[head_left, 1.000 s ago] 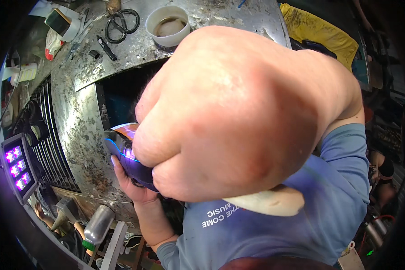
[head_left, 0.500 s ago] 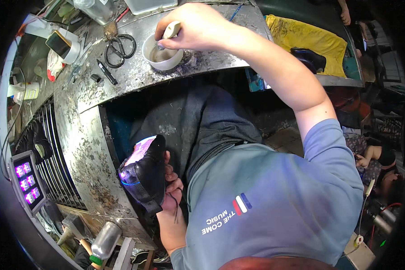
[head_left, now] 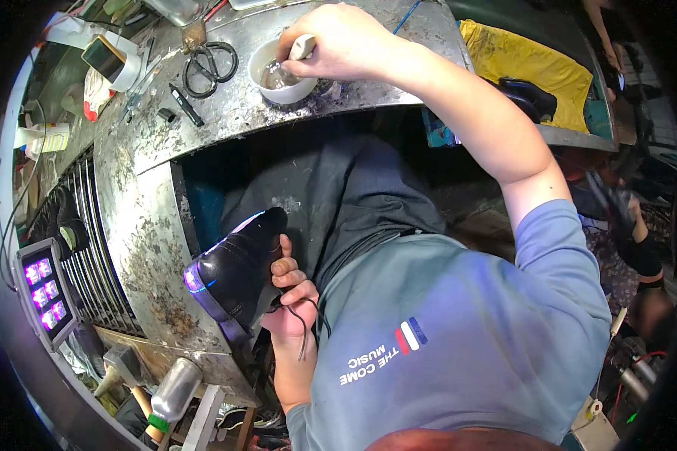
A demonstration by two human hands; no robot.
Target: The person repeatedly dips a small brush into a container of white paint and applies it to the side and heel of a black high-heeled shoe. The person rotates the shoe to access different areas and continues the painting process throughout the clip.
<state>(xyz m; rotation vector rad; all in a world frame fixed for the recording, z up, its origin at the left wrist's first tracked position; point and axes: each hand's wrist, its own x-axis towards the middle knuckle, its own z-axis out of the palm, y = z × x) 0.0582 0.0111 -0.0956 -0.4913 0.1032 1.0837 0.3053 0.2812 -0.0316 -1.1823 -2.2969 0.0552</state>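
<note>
My left hand [head_left: 295, 289] is closed around the opening of a black shoe [head_left: 241, 274], holding it in front of my lap. The shoe's dark side faces up, and a purple-blue glow runs along its sole edge. Thin dark laces [head_left: 302, 331] dangle over my left wrist. Above the bench my right hand [head_left: 342, 41] grips a brush by its pale, thick handle [head_left: 302, 47]. The brush's lower end goes down into a white bowl [head_left: 289, 95], where my fingers hide part of it. Wet-looking, greyish contents show inside the bowl.
Black-handled scissors [head_left: 209, 70] and a black marker [head_left: 186, 105] lie left of the bowl on the stained metal bench [head_left: 162, 139]. A lamp panel [head_left: 47, 293] glows purple at far left. Another black shoe [head_left: 530, 98] rests on yellow cloth [head_left: 496, 49]. Another person's arm [head_left: 638, 222] shows at right.
My left hand has turned the shoe, so its bright bottom is now mostly out of sight and its side shows. The brush stays at the bowl in my right hand.
</note>
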